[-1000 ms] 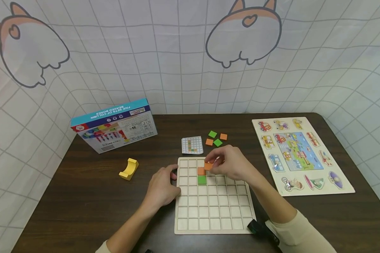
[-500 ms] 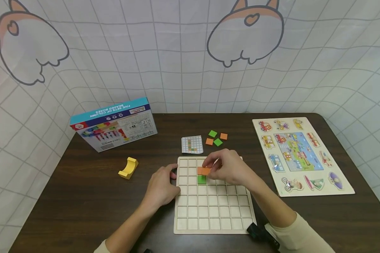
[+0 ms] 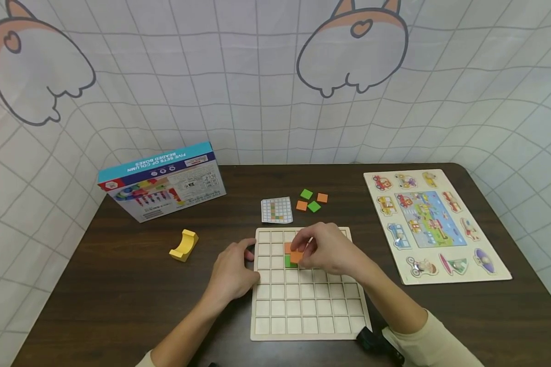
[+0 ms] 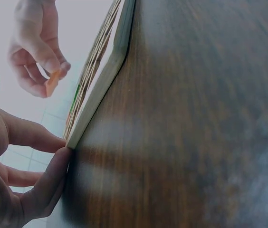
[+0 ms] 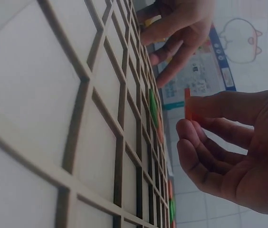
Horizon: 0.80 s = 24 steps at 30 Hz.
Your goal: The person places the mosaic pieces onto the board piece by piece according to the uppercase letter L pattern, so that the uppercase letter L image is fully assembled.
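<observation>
My right hand (image 3: pixel 330 248) pinches a small square orange tile (image 5: pixel 187 104) between thumb and fingertips. In the head view this tile overlaps a green tile (image 3: pixel 287 261) that sits in a cell of the wooden grid board (image 3: pixel 303 337). Just behind the green one, a second orange tile (image 3: pixel 287 246) fills another cell. From the wrist views, the pinched tile is raised off the board, standing tilted. My left hand (image 3: pixel 231 272) holds the board's left edge near the far corner, thumb and a finger at the rim in the left wrist view.
Beyond the board lie a patterned card (image 3: pixel 277 210) and several loose tiles (image 3: pixel 314 206). A yellow arched block (image 3: pixel 184 245) and an upright box (image 3: pixel 165 183) are on the left. A picture puzzle board (image 3: pixel 397 272) lies to the right.
My right hand has brought the pinched orange tile toward me and slightly left, from beside the seated orange tile to over the green one. My left hand stays at the board's edge.
</observation>
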Each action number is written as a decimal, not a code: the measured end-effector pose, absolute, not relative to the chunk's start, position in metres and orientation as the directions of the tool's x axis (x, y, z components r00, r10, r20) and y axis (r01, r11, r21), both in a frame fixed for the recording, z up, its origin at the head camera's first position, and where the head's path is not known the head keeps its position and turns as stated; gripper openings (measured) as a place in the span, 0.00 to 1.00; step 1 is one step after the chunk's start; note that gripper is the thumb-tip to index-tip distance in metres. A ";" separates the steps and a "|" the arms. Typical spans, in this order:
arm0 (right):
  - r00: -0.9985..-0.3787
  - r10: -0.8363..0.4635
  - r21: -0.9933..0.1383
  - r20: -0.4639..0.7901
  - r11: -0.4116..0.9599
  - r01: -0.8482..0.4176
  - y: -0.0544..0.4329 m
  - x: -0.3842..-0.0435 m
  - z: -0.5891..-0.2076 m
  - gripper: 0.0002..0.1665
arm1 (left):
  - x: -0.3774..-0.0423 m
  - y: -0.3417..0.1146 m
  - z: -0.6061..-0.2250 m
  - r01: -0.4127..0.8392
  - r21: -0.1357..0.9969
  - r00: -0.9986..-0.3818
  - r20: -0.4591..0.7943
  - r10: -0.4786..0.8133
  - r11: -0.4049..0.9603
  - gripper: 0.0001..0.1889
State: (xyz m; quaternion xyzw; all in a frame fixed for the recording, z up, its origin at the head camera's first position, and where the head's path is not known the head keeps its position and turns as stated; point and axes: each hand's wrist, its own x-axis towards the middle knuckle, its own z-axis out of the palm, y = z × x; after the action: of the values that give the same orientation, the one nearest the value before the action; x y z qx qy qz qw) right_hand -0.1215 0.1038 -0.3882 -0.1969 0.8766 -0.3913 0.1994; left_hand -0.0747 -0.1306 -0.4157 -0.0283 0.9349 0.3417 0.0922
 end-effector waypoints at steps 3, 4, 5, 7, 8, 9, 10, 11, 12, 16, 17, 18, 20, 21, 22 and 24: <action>-0.835 -0.516 -0.760 -0.191 0.616 -0.206 0.102 -0.120 -0.389 0.14 | -0.074 -0.131 -0.416 -0.110 0.634 -0.983 -0.184 0.012 0.766 0.39; -0.833 -0.518 -0.759 -0.193 0.617 -0.208 0.102 -0.120 -0.390 0.14 | -0.074 -0.131 -0.416 -0.109 0.634 -0.983 -0.184 0.012 0.766 0.39; -0.832 -0.517 -0.756 -0.199 0.621 -0.206 0.101 -0.119 -0.390 0.14 | -0.074 -0.131 -0.416 -0.109 0.634 -0.983 -0.183 0.012 0.766 0.39; -0.828 -0.524 -0.754 -0.202 0.623 -0.210 0.101 -0.119 -0.391 0.14 | -0.074 -0.131 -0.416 -0.110 0.634 -0.983 -0.184 0.011 0.765 0.39; -0.826 -0.525 -0.753 -0.205 0.624 -0.210 0.100 -0.118 -0.391 0.14 | -0.074 -0.131 -0.416 -0.112 0.635 -0.983 -0.185 0.010 0.765 0.39; -0.823 -0.528 -0.751 -0.207 0.625 -0.213 0.100 -0.118 -0.391 0.14 | -0.074 -0.131 -0.416 -0.112 0.634 -0.983 -0.185 0.009 0.765 0.39; -0.821 -0.530 -0.750 -0.210 0.626 -0.213 0.100 -0.118 -0.391 0.15 | -0.074 -0.131 -0.416 -0.113 0.633 -0.982 -0.186 0.009 0.765 0.39; -0.819 -0.533 -0.749 -0.211 0.627 -0.215 0.100 -0.118 -0.391 0.15 | -0.074 -0.131 -0.416 -0.114 0.633 -0.982 -0.187 0.008 0.765 0.39; -0.817 -0.536 -0.749 -0.213 0.626 -0.216 0.099 -0.118 -0.392 0.15 | -0.074 -0.131 -0.416 -0.115 0.633 -0.982 -0.188 0.008 0.765 0.39; -0.811 -0.545 -0.745 -0.213 0.628 -0.226 0.098 -0.117 -0.393 0.15 | -0.074 -0.131 -0.417 -0.116 0.634 -0.982 -0.189 0.008 0.764 0.39; -0.810 -0.546 -0.743 -0.213 0.629 -0.228 0.097 -0.116 -0.394 0.15 | -0.074 -0.131 -0.417 -0.116 0.634 -0.982 -0.188 0.007 0.764 0.39; -0.810 -0.547 -0.741 -0.210 0.629 -0.233 0.097 -0.116 -0.394 0.15 | -0.074 -0.131 -0.417 -0.114 0.635 -0.982 -0.186 0.008 0.764 0.39; -0.809 -0.552 -0.737 -0.204 0.630 -0.244 0.096 -0.115 -0.394 0.15 | -0.074 -0.131 -0.417 -0.111 0.635 -0.983 -0.182 0.008 0.764 0.39; -0.808 -0.555 -0.736 -0.200 0.629 -0.250 0.096 -0.115 -0.394 0.15 | -0.074 -0.131 -0.417 -0.110 0.636 -0.983 -0.181 0.009 0.764 0.39; -0.806 -0.558 -0.735 -0.197 0.628 -0.255 0.096 -0.114 -0.394 0.15 | -0.074 -0.131 -0.417 -0.108 0.636 -0.984 -0.179 0.010 0.764 0.39; -0.802 -0.567 -0.736 -0.190 0.622 -0.266 0.095 -0.113 -0.394 0.15 | -0.075 -0.131 -0.417 -0.109 0.637 -0.983 -0.181 0.011 0.763 0.39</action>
State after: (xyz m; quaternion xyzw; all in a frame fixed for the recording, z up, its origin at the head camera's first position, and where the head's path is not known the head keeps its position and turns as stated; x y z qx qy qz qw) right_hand -0.1134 0.0950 -0.3941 -0.2373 0.8766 -0.3640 0.2067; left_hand -0.0745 -0.1307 -0.4170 -0.0264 0.9348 0.3433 0.0872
